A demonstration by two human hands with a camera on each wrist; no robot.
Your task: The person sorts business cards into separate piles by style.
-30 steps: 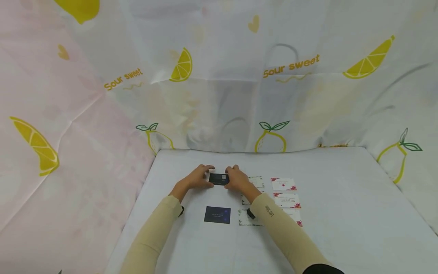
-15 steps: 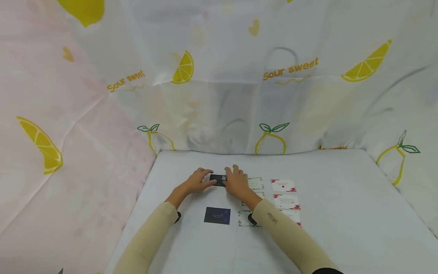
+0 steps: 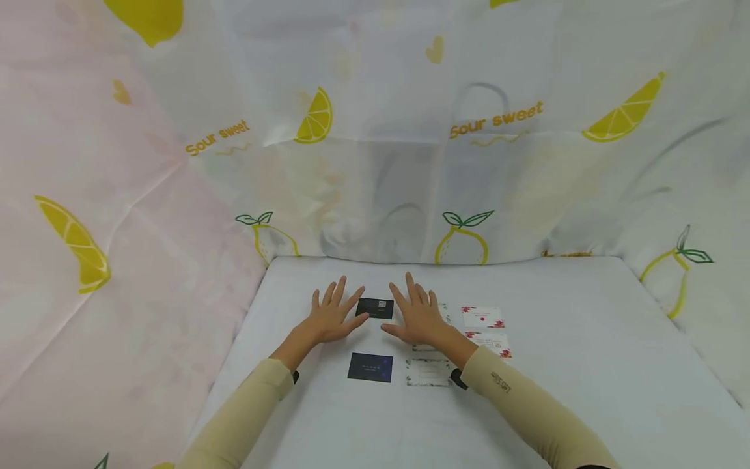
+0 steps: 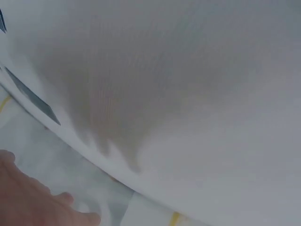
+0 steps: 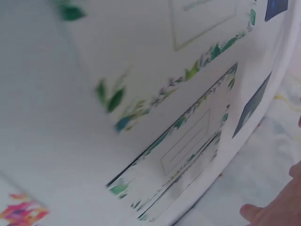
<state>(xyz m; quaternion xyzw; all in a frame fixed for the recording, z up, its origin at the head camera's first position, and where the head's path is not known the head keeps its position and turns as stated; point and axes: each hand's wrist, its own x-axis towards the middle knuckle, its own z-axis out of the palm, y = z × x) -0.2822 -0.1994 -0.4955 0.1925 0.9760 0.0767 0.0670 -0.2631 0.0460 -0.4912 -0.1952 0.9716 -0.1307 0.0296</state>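
Note:
A black card (image 3: 375, 308) with a small printed square lies on the white table between the two hands. My left hand (image 3: 331, 318) is spread over the table at the card's left, its thumb tip close to the card's lower edge; whether it touches cannot be told. At the right, my right hand (image 3: 419, 319) has its fingers splayed, apart from the black card and partly covering the green-leaf cards. Neither hand grips anything. Nearer the front lies a dark blue card (image 3: 370, 367). In the left wrist view a dark card (image 4: 33, 96) appears beyond the hand.
Right of the black card runs a column of white cards with green leaf borders (image 3: 428, 372). Further right are white cards with red flowers (image 3: 482, 317), the nearest hidden by the right forearm. A lemon-print cloth (image 3: 381, 195) hangs behind the table's back edge.
Both hands have let go of the black card and drawn apart, fingers now spread. The right forearm has shifted right, uncovering more of the nearest green-leaf card.

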